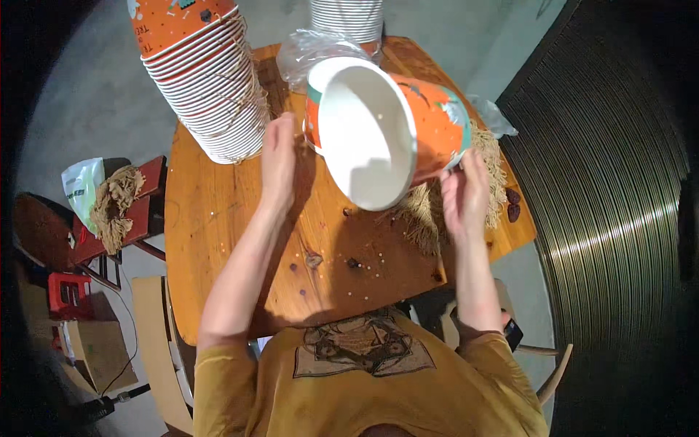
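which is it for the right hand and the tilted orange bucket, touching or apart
Touching. The head view shows the right hand holding the tilted orange bucket up by its base end.

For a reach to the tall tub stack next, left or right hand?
Probably left: the left hand looks empty and is right beside the tall tub stack. The right hand is farther off and seems occupied, its grip at the base of the tilted orange tub.

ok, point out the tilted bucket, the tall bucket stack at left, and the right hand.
Tilted bucket (373,135), head view: white inner wall.
Tall bucket stack (205,93), head view: white rims, around mid-stack.
Right hand (466,191), head view: middle of the hand.
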Demonstrator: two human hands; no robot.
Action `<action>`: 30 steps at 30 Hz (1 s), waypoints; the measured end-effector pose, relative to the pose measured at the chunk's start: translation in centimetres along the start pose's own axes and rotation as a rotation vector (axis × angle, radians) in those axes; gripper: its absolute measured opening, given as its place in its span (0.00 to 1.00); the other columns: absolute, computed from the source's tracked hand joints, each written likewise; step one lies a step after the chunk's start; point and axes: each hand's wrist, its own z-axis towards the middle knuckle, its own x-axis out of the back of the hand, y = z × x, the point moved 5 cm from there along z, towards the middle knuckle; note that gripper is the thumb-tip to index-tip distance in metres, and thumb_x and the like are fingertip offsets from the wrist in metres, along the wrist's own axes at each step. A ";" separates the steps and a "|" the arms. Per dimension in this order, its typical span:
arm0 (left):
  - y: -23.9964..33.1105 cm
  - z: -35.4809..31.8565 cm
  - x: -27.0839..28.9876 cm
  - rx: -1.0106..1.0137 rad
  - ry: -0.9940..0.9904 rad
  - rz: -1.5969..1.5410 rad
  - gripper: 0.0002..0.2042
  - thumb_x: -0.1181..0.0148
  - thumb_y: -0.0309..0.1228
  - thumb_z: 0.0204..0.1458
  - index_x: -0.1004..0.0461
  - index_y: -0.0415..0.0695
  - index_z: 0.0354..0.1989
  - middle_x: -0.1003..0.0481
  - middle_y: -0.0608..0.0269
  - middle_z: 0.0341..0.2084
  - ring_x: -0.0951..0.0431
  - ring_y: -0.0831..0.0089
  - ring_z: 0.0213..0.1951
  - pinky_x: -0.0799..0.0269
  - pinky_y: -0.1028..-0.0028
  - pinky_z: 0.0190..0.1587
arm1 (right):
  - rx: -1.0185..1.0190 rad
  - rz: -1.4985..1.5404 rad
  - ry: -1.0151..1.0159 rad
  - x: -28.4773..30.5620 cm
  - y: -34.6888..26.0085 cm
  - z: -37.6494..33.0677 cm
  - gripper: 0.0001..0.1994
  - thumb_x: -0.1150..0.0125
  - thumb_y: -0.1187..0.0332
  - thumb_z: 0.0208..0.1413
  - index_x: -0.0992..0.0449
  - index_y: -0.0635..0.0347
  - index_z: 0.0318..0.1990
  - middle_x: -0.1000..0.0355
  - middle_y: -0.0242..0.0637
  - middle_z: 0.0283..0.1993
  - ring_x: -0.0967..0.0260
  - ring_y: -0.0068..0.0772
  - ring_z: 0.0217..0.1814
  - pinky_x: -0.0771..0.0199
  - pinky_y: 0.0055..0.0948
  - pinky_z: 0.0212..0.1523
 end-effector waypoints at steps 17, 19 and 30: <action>9.3 -9.7 6.5 -0.441 -0.183 0.792 0.09 0.50 0.25 0.55 0.30 0.40 0.44 0.27 0.57 0.29 0.27 0.60 0.35 0.37 0.67 0.45 | 0.673 -1.994 -0.864 -0.4 -1.1 -1.3 0.08 0.44 0.77 0.46 0.28 0.63 0.36 0.32 0.41 0.47 0.40 0.43 0.60 0.43 0.41 0.64; 9.3 -9.4 6.7 -0.513 -0.175 0.807 0.09 0.49 0.24 0.54 0.30 0.40 0.43 0.27 0.58 0.30 0.28 0.61 0.37 0.39 0.68 0.48 | 0.708 -1.924 -0.884 -0.5 -0.9 -1.2 0.04 0.44 0.76 0.48 0.29 0.64 0.32 0.31 0.43 0.44 0.38 0.45 0.57 0.42 0.41 0.63; 10.2 -8.7 7.3 -0.679 -0.156 0.955 0.08 0.46 0.22 0.51 0.29 0.40 0.40 0.29 0.56 0.32 0.31 0.57 0.41 0.41 0.64 0.50 | 0.333 -1.756 -0.793 0.7 -1.6 0.2 0.12 0.49 0.80 0.48 0.30 0.60 0.42 0.31 0.44 0.43 0.35 0.47 0.51 0.36 0.39 0.53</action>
